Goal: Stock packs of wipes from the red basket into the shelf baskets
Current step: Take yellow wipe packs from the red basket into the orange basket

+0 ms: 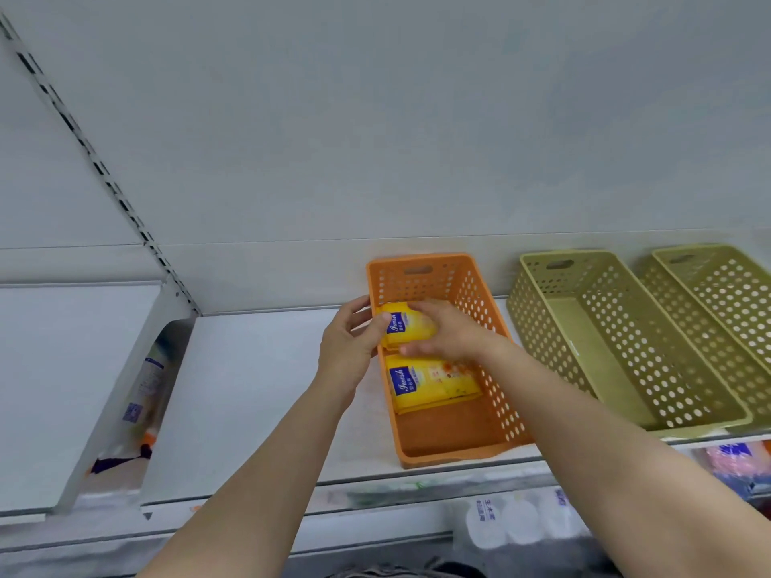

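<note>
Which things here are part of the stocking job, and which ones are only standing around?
Part of the job:
- orange basket
- yellow pack held by left hand and right hand
- second yellow pack lying in that basket
- two green baskets

Only standing around:
- goods on the lower shelf
- bottle in the gap at left
</note>
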A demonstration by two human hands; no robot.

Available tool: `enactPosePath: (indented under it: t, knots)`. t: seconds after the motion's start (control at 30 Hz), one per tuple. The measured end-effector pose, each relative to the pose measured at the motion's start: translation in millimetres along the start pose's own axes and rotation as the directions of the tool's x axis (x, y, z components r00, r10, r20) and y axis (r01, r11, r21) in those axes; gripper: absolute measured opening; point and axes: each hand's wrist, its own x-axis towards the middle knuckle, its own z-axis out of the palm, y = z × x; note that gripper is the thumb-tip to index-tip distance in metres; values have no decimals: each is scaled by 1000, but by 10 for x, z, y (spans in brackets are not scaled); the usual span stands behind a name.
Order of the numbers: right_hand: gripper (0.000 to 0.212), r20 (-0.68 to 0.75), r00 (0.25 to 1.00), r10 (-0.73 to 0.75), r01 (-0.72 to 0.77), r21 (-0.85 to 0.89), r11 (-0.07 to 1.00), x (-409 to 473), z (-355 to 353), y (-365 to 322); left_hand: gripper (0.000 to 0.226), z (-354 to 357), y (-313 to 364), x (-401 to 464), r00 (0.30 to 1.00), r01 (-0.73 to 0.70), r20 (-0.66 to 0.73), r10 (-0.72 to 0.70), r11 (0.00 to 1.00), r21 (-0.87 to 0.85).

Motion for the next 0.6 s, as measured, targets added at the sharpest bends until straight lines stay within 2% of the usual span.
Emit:
enactPosePath:
  t: [0.07,0.1,0.17,0.3,0.4,0.5,0.6]
  knots:
    - [113,188,982,10,20,-155,988,-113,-28,3,38,8,-13,6,1000,-11,-4,11,1000,-3]
    - [119,238,971,33,24,-232,973,-155,-5,15,38,16,-20,8,1000,-14,-10,14,1000,-2]
    - [124,225,973,45,22,-289,957,-184,96,45,37,32,-34,6,1000,-13,-23,13,1000,-1]
    - [119,63,997,33,-20,-198,980,-150,182,39,37,47,-21,-19,999,-12,-29,12,1000,5]
    - [122,116,993,38,-9,-240,971,-123,147,31,41,53,18,-67,1000,-8,-22,8,1000,1]
    - [116,125,992,-5,36,-246,969,-108,31,16,42,72,61,-140,1000,7,9,-7,1000,7]
    - [115,197,980,-36,103,-339,935,-61,-59,36,38,155,60,-255,998,54,18,-53,998,-37]
